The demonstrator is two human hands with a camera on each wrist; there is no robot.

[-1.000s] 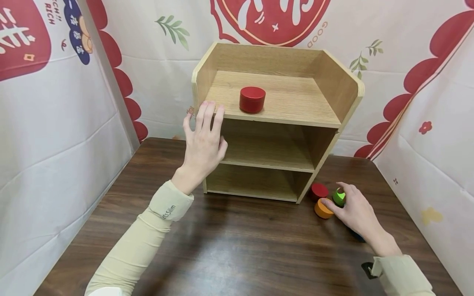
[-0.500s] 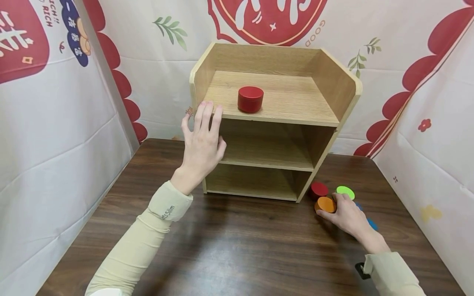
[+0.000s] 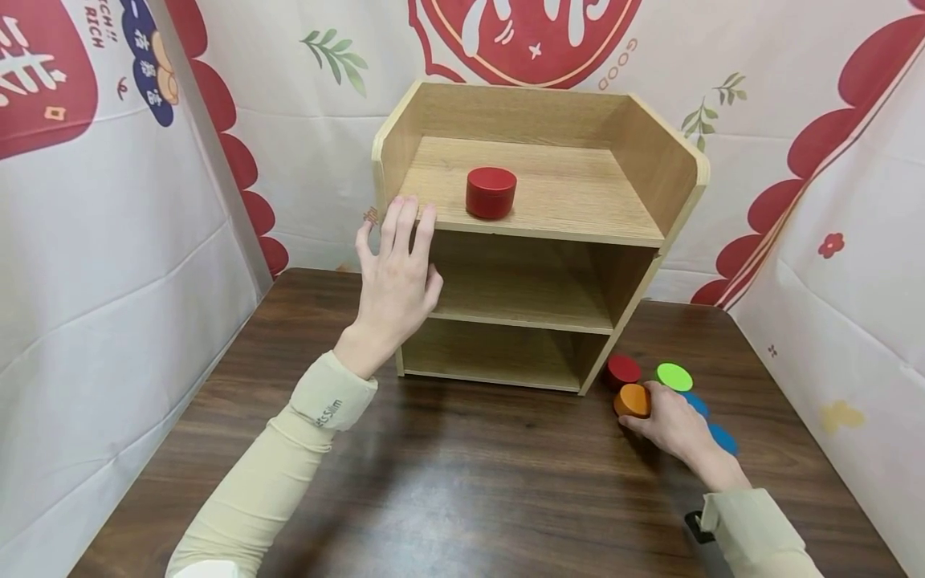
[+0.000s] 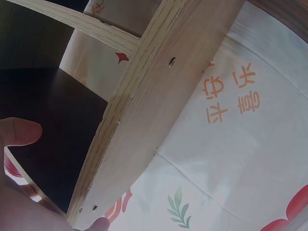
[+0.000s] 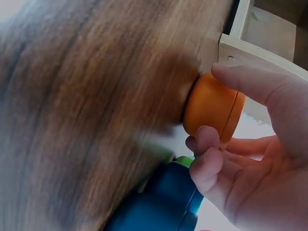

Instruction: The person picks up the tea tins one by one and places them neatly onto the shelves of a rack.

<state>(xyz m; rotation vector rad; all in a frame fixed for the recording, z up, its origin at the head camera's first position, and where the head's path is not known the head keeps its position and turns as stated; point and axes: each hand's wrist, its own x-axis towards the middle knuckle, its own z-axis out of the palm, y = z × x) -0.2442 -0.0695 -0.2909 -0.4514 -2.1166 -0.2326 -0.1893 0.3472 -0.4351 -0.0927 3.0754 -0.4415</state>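
My right hand (image 3: 675, 421) pinches a round orange tin (image 3: 632, 400) on the table, thumb on one side and fingertips on the other. In the right wrist view, the orange tin (image 5: 211, 106) shows a lid seam, and its base is at the wood. Beside that hand are a dark red tin (image 3: 623, 370), a green tin (image 3: 674, 376) and two blue tins (image 3: 723, 439), partly covered by the hand. My left hand (image 3: 396, 293) rests with spread fingers on the left front edge of a wooden shelf unit (image 3: 549, 233). A red tin (image 3: 491, 193) sits on its top board.
The shelf unit stands at the back of the dark wooden table (image 3: 462, 482), with two open compartments below the top board. Printed white cloth (image 3: 311, 177) hangs behind and along both sides. In the left wrist view, the unit's side panel (image 4: 139, 115) stands near the cloth.
My right hand has come down and left from beside the green tin and now grips the orange tin. The green and blue tins have come into clearer view. The left hand stays put.
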